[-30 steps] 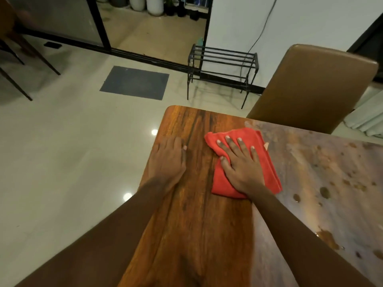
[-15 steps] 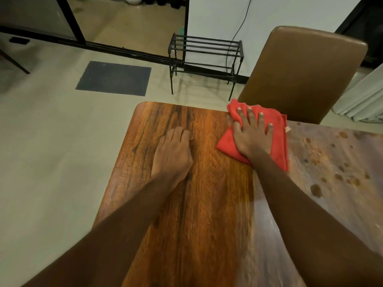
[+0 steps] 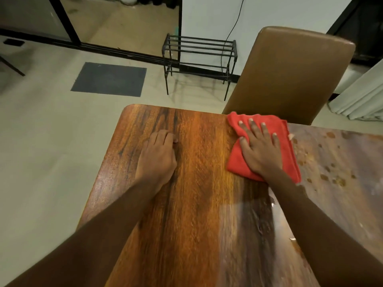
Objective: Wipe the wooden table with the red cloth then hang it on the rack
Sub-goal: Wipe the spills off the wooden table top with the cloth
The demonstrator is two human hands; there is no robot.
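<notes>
The folded red cloth (image 3: 288,146) lies flat at the far edge of the wooden table (image 3: 196,183). My right hand (image 3: 259,150) presses down on the cloth with fingers spread. My left hand (image 3: 157,156) rests on the bare wood near the table's left side, fingers curled under. The right part of the table top is dull and dotted with wet brown spots (image 3: 331,177). A black metal rack (image 3: 199,59) stands on the floor beyond the table, against the white wall.
A brown leather chair (image 3: 290,71) is pushed in at the far edge, right behind the cloth. A dark grey mat (image 3: 109,78) lies on the pale floor at left. White curtains (image 3: 362,96) hang at the right.
My right hand slid the cloth away from me and to the right, up to the table's far edge, and has stayed there for the last half second. The left hand stayed in place, its fingers curling.
</notes>
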